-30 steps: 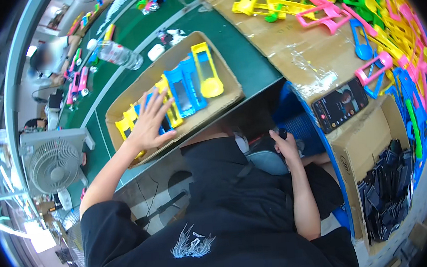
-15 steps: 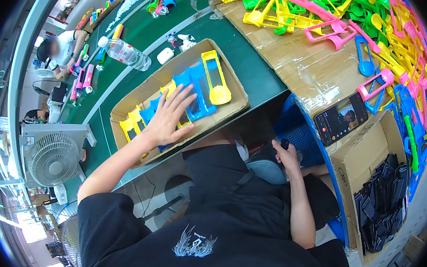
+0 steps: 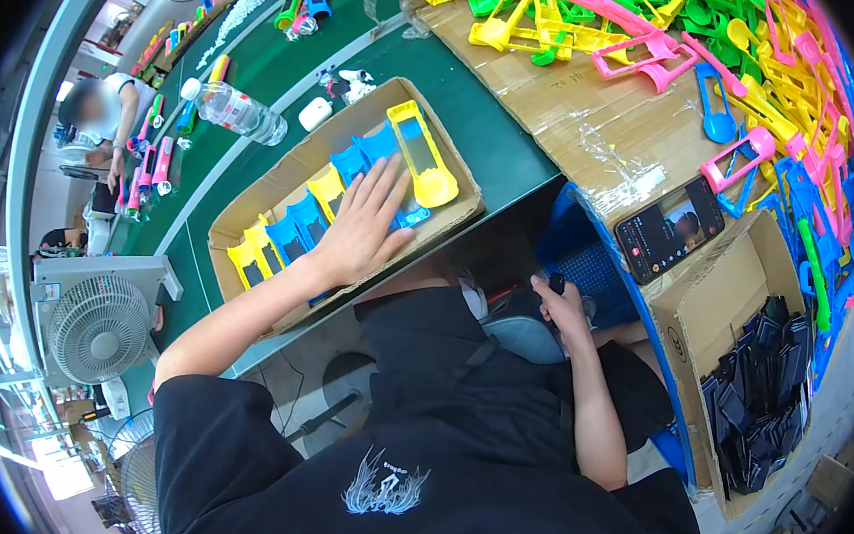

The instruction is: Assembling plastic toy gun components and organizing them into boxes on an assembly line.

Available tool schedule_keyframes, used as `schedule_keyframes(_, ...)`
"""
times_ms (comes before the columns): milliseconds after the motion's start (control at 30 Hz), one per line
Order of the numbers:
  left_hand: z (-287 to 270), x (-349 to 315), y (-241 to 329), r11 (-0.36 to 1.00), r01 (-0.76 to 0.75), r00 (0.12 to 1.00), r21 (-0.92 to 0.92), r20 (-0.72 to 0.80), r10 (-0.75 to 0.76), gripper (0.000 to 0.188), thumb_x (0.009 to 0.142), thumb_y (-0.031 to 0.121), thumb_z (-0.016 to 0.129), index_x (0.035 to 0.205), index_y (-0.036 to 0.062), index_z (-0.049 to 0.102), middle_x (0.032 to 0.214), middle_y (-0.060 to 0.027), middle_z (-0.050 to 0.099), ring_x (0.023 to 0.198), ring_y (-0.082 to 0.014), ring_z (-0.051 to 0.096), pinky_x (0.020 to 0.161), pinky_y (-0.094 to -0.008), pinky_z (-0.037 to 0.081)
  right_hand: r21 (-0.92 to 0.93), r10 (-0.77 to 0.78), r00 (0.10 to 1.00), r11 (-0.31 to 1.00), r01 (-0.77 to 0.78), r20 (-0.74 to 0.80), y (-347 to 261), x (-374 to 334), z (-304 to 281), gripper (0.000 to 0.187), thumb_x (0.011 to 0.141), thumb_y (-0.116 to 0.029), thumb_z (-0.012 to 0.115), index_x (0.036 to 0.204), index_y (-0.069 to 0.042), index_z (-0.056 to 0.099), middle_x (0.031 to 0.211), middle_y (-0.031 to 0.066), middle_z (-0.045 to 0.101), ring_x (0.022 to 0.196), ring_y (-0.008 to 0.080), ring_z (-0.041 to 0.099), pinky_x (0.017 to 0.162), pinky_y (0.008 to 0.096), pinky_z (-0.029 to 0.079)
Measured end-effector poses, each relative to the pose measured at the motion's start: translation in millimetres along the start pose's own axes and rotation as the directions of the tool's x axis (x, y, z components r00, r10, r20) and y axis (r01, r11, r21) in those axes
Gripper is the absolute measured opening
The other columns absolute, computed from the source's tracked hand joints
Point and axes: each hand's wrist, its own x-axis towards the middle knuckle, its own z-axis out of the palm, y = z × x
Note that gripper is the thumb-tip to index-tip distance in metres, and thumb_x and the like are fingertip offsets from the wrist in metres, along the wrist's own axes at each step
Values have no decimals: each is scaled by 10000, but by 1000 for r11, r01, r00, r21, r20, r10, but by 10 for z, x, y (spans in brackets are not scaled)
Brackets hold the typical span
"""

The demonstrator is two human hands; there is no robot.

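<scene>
My left hand (image 3: 364,227) lies flat, fingers stretched out, over a row of plastic shells in a shallow cardboard tray (image 3: 470,203). Under and beside its fingers are blue shells (image 3: 350,163); its palm hides part of the row. To its right rests a yellow shell (image 3: 432,181) with a long window and a rounded end. More yellow shells (image 3: 251,261) and blue ones stand at the tray's left, dark panels showing in their windows. Down by my right leg, my right hand (image 3: 563,311) is closed around a small black object (image 3: 556,283), mostly hidden by the fingers.
A water bottle (image 3: 234,111) and a white case (image 3: 315,113) stand behind the tray. On the right are a heap of coloured plastic parts (image 3: 730,42), a phone (image 3: 670,233) and a box of black panels (image 3: 689,347). A fan (image 3: 101,328) stands left; a co-worker (image 3: 114,111) sits beyond.
My left hand has slid right along the row, uncovering shells in the middle and covering more of the right-hand blue ones. My right hand keeps its grip on the black object.
</scene>
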Motion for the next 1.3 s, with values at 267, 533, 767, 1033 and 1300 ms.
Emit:
schedule_keyframes(267, -206, 102, 53, 982, -30, 991, -184, -134, 5, 686, 969, 288, 610, 1515, -8, 320, 1564, -236, 326, 1450, -418, 310, 1176, -518, 262, 50, -12, 1000, 999, 12, -16, -58, -34, 22, 311, 914, -335, 743, 828, -79, 589, 618, -53, 486, 506, 58, 478, 461, 234, 365)
schedule_keyframes(533, -306, 561, -88, 989, -108, 927, 105, -349, 138, 429, 840, 99, 731, 1250, 119, 605, 1364, -84, 564, 1214, -343, 559, 1009, -456, 461, 67, -55, 998, 996, 56, -22, -5, -5, 5, 314, 902, -326, 767, 754, -112, 590, 582, -63, 491, 454, 51, 467, 424, 237, 332)
schedule_keyframes(767, -594, 583, -291, 946, -274, 878, -174, -446, 172, 354, 765, -83, 622, 1088, 62, 625, 1122, -104, 686, 1082, -325, 635, 908, -394, 535, 149, 18, 1000, 989, -16, -12, -56, -16, 6, 221, 948, -273, 676, 938, -87, 557, 628, -43, 462, 515, 71, 461, 463, 232, 340)
schedule_keyframes(1033, -766, -419, 605, 28, -267, 791, -963, -236, -565, 490, 1085, 392, 381, 1435, 50, 402, 1294, -243, 597, 1131, -376, 650, 999, -526, 508, 426, -36, 985, 904, -39, 166, 27, 77, 58, 130, 924, -50, 527, 1047, -93, 518, 797, 12, 541, 692, 108, 540, 609, 262, 452)
schedule_keyframes(1300, 1319, -116, 1776, -512, 180, 836, -840, 405, -371, 245, 1099, 263, 396, 1284, 118, 467, 1105, -46, 663, 805, -93, 653, 662, -233, 492, 301, -20, 979, 953, -44, 205, -85, 30, 145, 151, 1003, -137, 621, 1121, -43, 627, 1020, 40, 672, 925, 118, 650, 839, 280, 518)
